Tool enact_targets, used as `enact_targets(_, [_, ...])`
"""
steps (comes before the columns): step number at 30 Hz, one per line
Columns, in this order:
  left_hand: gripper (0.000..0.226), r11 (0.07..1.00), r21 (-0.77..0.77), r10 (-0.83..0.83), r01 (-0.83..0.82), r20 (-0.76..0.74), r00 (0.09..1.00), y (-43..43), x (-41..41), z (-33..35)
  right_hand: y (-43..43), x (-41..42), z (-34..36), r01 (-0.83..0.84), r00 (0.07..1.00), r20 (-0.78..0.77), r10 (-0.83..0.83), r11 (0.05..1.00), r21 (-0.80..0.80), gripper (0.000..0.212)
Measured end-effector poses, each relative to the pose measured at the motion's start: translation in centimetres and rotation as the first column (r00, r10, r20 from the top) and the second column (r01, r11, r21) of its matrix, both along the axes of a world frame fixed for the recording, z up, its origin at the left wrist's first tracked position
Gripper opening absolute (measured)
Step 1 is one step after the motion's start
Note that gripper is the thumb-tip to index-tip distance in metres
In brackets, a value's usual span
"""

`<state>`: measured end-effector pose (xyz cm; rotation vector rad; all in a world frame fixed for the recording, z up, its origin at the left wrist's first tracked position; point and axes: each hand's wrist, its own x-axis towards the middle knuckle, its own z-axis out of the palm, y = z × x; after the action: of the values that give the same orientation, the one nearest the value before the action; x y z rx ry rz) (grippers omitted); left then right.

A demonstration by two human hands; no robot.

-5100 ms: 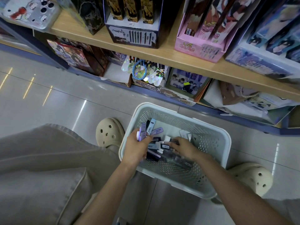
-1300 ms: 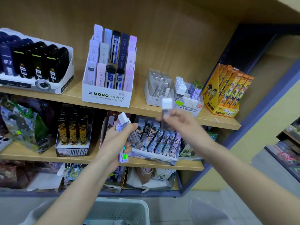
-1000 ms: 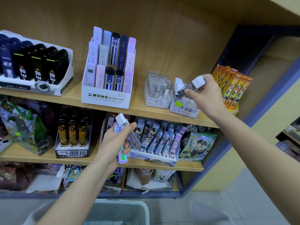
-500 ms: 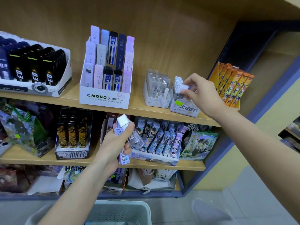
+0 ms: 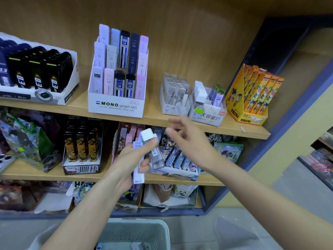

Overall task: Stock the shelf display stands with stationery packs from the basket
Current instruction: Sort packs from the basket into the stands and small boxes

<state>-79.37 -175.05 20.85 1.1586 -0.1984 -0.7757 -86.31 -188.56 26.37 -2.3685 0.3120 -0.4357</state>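
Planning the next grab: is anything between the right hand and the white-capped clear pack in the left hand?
Nothing visible. The right hand is open beside the white-capped clear pack, which the left hand holds.

We see the right hand [image 5: 189,141] smeared by motion, its outline indistinct. The left hand [image 5: 129,159] covers much of the stationery packs [image 5: 155,154] it grips, so we cannot count them; their print is too small to read. The bottom edge cuts off the basket [image 5: 137,230], hiding most of its contents, and the left edge cuts the black display stand [image 5: 36,76].
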Motion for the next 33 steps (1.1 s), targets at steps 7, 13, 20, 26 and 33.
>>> enact_targets(7, [0.03, 0.994, 0.085, -0.074, 0.068, 0.066, 0.995, 0.4, -0.6, -0.3, 1.1, 1.5, -0.6, -0.015, 0.982, -0.173, 0.079, 0.939, 0.343, 0.006])
enact_targets(13, [0.017, 0.997, 0.068, -0.041, 0.038, 0.043, 0.998, 0.8, -0.4, 0.2, 1.1, 1.2, -0.1, 0.039, 0.996, -0.087, 0.006, 0.856, 0.515, 0.01])
enact_targets(20, [0.013, 0.997, 0.071, 0.009, -0.011, 0.031, 0.999, 1.4, -0.3, 0.5, -0.8, -0.1, 4.0, 0.122, 0.928, 0.281, -0.245, 0.912, 0.391, 0.002])
enact_targets(26, [0.013, 0.994, 0.104, 0.04, -0.042, 0.022, 0.999, 1.4, -0.4, 0.5, -5.1, 0.3, 6.5, 0.281, 0.796, 0.554, -0.244, 0.96, 0.018, 0.006])
enact_targets(33, [0.013, 0.992, 0.107, 0.061, -0.06, -0.004, 0.998, 1.2, -0.2, 0.2, -7.4, 1.8, 5.3, 0.289, 0.875, 0.436, -0.21, 0.949, -0.123, 0.006])
